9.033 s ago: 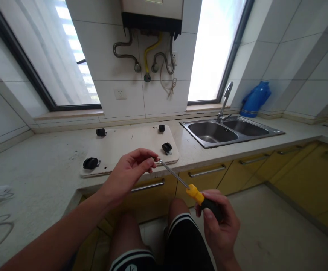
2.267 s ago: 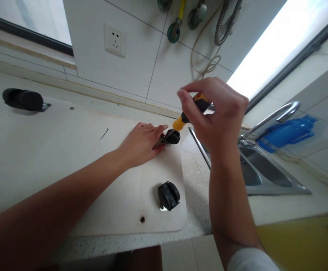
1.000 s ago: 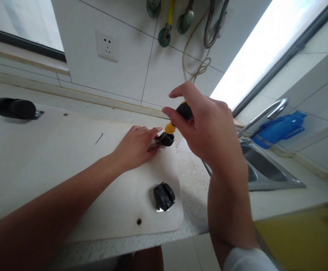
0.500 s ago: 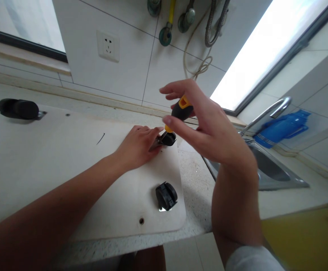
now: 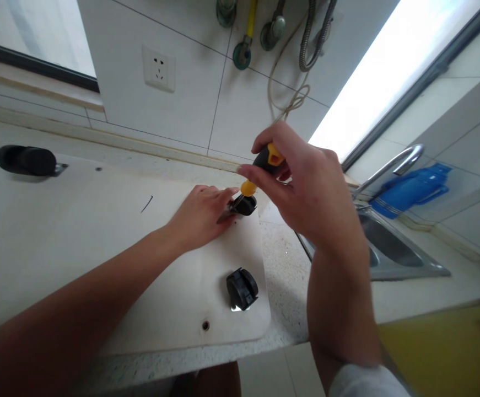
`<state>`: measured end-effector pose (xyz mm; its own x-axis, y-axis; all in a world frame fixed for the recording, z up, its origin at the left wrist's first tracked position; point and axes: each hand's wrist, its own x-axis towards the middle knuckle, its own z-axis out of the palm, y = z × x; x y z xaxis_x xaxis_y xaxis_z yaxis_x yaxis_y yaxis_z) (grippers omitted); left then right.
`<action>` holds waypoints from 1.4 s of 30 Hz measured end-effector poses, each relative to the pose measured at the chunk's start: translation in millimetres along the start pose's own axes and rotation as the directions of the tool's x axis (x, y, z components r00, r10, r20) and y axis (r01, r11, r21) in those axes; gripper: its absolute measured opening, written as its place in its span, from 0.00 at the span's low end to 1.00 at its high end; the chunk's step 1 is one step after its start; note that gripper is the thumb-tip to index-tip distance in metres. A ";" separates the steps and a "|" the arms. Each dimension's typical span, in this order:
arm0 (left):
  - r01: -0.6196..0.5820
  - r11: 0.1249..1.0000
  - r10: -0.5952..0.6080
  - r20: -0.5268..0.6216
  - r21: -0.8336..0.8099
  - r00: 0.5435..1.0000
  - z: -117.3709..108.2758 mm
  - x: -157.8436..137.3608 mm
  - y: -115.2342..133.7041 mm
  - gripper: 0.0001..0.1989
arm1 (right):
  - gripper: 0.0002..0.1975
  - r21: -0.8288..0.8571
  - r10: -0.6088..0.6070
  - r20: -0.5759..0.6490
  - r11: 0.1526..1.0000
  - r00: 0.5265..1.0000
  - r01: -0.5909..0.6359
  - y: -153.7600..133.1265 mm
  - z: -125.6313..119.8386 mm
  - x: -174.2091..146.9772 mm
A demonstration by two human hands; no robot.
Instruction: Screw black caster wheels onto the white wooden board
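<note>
Grasping the driver (image 5: 264, 159), the right hand (image 5: 303, 184) angles it at the caster (image 5: 246, 205) near the far right corner of the board (image 5: 173, 303). The left hand (image 5: 200, 216) lies by the caster, its grip unclear. Firm, in-line pressure should prevent slipping.

On the desk (image 5: 286, 275) lies a board (image 5: 119, 220). From its far right caster (image 5: 247, 205), the left hand (image 5: 200, 218) is at nine o'clock, the screwdriver (image 5: 267, 159) at one, the right hand (image 5: 309, 190) between two and three. The near right caster (image 5: 242, 289) sits at six, the far left caster (image 5: 27, 160) just past nine, the wall socket (image 5: 159, 68) at eleven, the jug (image 5: 411, 190) around three, the sink (image 5: 413, 273) between three and four.
</note>
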<state>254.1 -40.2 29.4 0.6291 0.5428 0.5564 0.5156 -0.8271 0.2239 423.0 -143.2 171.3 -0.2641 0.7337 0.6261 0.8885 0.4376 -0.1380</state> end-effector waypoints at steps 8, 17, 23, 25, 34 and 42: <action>-0.001 1.000 0.001 -0.008 0.008 1.000 1.7 -0.7 -0.3 0.17 | 0.19 0.174 -0.130 0.167 0.980 0.977 0.100 0.4 -4.5 -1.2; -0.009 1.000 0.009 0.016 0.016 1.000 1.8 0.2 -1.7 0.15 | 0.22 0.230 -0.131 0.199 0.970 0.971 0.084 1.9 -5.6 -1.2; -0.022 1.000 0.022 0.004 0.006 1.000 0.3 0.4 -1.1 0.15 | 0.17 0.100 -0.019 0.020 0.995 1.000 0.016 6.5 1.9 2.9; -0.026 1.000 0.026 0.013 0.004 1.000 1.1 0.6 -1.7 0.14 | 0.17 0.119 -0.025 0.013 0.993 1.000 0.023 5.7 3.5 4.1; -0.023 0.999 0.023 -0.022 0.022 0.999 4.0 0.0 -1.7 0.16 | 0.17 0.164 0.002 0.011 0.986 1.000 -0.004 5.6 0.9 5.2; -0.029 0.999 0.029 -0.025 0.013 0.999 3.3 0.5 -0.5 0.18 | 0.18 0.324 -0.118 0.065 0.941 0.991 0.091 5.0 3.7 5.4</action>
<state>256.1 -39.0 26.9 0.6290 0.5144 0.5828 0.5048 -0.8404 0.1970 424.6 -135.1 171.1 -0.3910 0.7090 0.5869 0.6907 0.6475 -0.3219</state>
